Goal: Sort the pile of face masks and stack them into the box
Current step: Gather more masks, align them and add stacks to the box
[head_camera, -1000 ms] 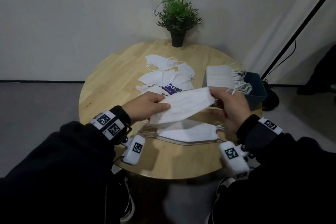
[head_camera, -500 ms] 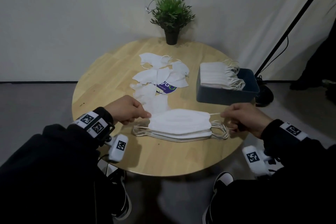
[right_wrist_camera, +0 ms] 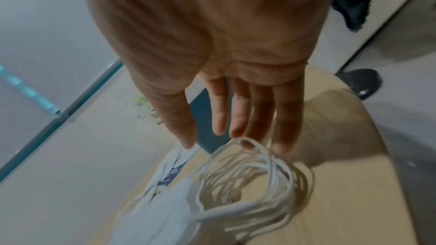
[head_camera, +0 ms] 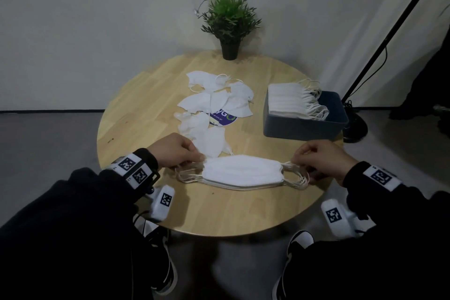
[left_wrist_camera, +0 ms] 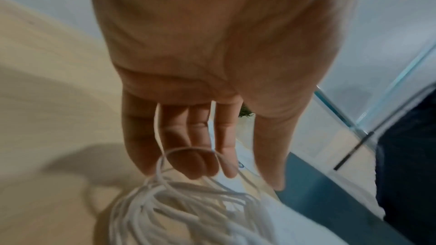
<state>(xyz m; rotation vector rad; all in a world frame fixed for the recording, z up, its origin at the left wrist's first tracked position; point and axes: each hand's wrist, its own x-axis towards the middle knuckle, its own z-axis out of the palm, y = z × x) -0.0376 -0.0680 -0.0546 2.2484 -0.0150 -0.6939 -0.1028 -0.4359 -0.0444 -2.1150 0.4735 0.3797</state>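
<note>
Near the box, the mask stack lies on the desk. The left hand and right hand have relaxed, spread grips at its ear loops; snagged loops could skew it.

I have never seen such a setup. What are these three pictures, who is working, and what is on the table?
No machine works here: a person uses two bare hands, with a camera on the head and one on each wrist. The head picture looks down at a round wooden table. The other two look along each hand. The left hand and right hand touch the ear loops at either end of a neat stack of white masks near the table's front edge; whether they pinch them is unclear. Behind lies a loose pile of masks, partly over a purple sticker. To the right, a blue box already holds masks. A potted plant stands at the back.
</note>
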